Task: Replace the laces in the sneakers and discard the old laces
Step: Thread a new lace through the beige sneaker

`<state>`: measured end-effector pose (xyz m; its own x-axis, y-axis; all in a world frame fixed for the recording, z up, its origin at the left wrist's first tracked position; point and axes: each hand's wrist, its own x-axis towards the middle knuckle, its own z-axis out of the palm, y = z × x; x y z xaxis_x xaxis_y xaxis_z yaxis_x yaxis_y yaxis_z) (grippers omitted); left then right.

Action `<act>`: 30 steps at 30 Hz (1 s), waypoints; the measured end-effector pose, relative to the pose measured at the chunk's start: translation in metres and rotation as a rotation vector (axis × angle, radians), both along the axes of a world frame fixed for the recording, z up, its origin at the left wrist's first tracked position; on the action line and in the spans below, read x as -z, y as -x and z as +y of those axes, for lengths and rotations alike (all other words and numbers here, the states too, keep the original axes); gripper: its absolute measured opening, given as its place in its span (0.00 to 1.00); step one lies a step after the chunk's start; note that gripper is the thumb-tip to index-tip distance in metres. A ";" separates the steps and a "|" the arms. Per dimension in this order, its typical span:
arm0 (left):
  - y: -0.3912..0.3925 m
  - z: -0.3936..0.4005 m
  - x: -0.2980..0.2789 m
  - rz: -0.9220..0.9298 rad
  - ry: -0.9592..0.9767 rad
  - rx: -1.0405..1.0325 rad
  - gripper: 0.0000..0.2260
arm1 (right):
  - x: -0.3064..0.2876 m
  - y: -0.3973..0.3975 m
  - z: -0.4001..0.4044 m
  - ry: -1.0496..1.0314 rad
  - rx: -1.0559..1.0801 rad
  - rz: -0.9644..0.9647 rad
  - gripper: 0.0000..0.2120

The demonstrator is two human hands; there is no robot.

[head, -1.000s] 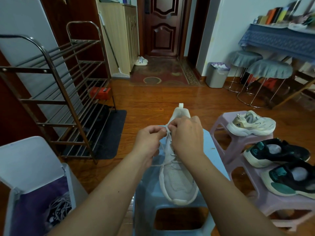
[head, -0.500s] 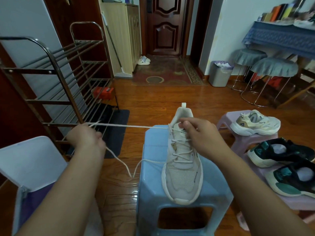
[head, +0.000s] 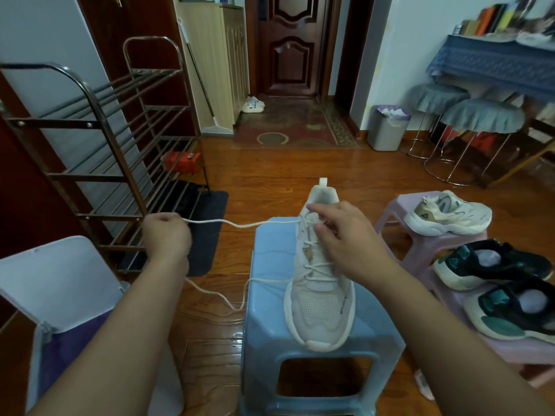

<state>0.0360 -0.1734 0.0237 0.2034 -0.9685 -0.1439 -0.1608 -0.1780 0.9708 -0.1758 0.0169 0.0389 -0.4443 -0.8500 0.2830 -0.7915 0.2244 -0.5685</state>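
At the far left, my left hand (head: 166,237) gripped the lace (head: 240,225), drawn out sideways from where both hands had met at the tongue. The white sneaker (head: 319,283) sat along the blue stool's (head: 270,325) top — my right hand (head: 345,238), fingers loosely spread, steadied it. I judged the lace was being pulled through an upper eyelet.

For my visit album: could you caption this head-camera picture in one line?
Left hand pulls a white lace sideways from a white sneaker on a blue stool, right hand steadying it.
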 end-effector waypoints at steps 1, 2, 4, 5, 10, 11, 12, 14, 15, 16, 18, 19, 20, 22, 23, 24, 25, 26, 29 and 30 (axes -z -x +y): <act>0.002 0.010 -0.001 -0.250 0.063 0.104 0.16 | 0.001 -0.002 -0.003 -0.019 0.003 0.040 0.19; 0.006 0.019 -0.002 -0.468 0.193 0.187 0.19 | 0.002 -0.004 -0.006 -0.039 0.010 0.069 0.19; 0.021 0.039 -0.007 -0.630 0.458 0.345 0.19 | 0.003 -0.005 -0.013 -0.067 0.016 0.117 0.19; 0.031 0.049 -0.009 -0.585 0.515 0.461 0.17 | 0.003 -0.005 -0.016 -0.077 0.016 0.137 0.18; 0.071 0.080 0.005 -0.376 0.393 0.906 0.09 | 0.005 -0.004 -0.024 -0.020 0.021 0.103 0.15; 0.075 0.079 0.007 -0.384 0.392 0.885 0.04 | 0.006 -0.004 -0.025 -0.008 0.024 0.101 0.15; 0.076 0.078 0.007 -0.416 0.412 0.847 0.05 | 0.008 -0.004 -0.025 -0.001 0.028 0.106 0.14; 0.076 0.072 0.006 -0.460 0.416 0.765 0.09 | 0.009 -0.002 -0.026 0.017 0.040 0.111 0.14; 0.074 0.069 0.005 -0.451 0.399 0.736 0.10 | 0.010 -0.001 -0.026 0.022 0.045 0.109 0.14; 0.072 0.066 0.004 -0.450 0.375 0.725 0.09 | 0.010 -0.001 -0.026 0.023 0.048 0.111 0.14; 0.065 0.063 0.003 -0.475 0.309 0.745 0.07 | 0.011 0.000 -0.026 0.014 0.045 0.107 0.15; 0.060 0.062 0.003 -0.485 0.281 0.764 0.05 | 0.010 0.000 -0.024 0.015 0.037 0.090 0.16; 0.056 0.063 0.002 -0.506 0.269 0.779 0.06 | 0.008 0.001 -0.021 0.025 0.030 0.053 0.17; 0.048 0.067 -0.006 -0.498 0.284 0.765 0.10 | -0.002 0.002 -0.010 0.095 0.066 -0.040 0.17; 0.044 0.072 -0.014 -0.428 0.285 0.742 0.08 | -0.008 0.003 -0.003 0.154 0.127 -0.060 0.15; 0.042 0.078 -0.023 -0.296 0.259 0.727 0.07 | -0.016 0.002 0.005 0.210 0.200 -0.077 0.12; 0.039 0.084 -0.032 -0.132 0.195 0.727 0.10 | -0.023 -0.002 0.014 0.244 0.238 -0.152 0.08; 0.037 0.093 -0.043 0.037 0.109 0.752 0.12 | -0.030 -0.009 0.023 0.245 0.209 -0.306 0.07; 0.031 0.121 -0.066 0.327 0.011 0.930 0.13 | -0.040 -0.042 0.047 0.068 -0.192 -0.905 0.12; 0.030 0.129 -0.070 0.333 0.017 0.998 0.15 | -0.039 -0.051 0.053 0.023 -0.294 -0.938 0.13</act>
<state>0.0063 -0.0444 0.0940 -0.7351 -0.6773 -0.0306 0.0487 -0.0978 0.9940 -0.1246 0.0697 0.0779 -0.2690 -0.9613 -0.0591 -0.0396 0.0723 -0.9966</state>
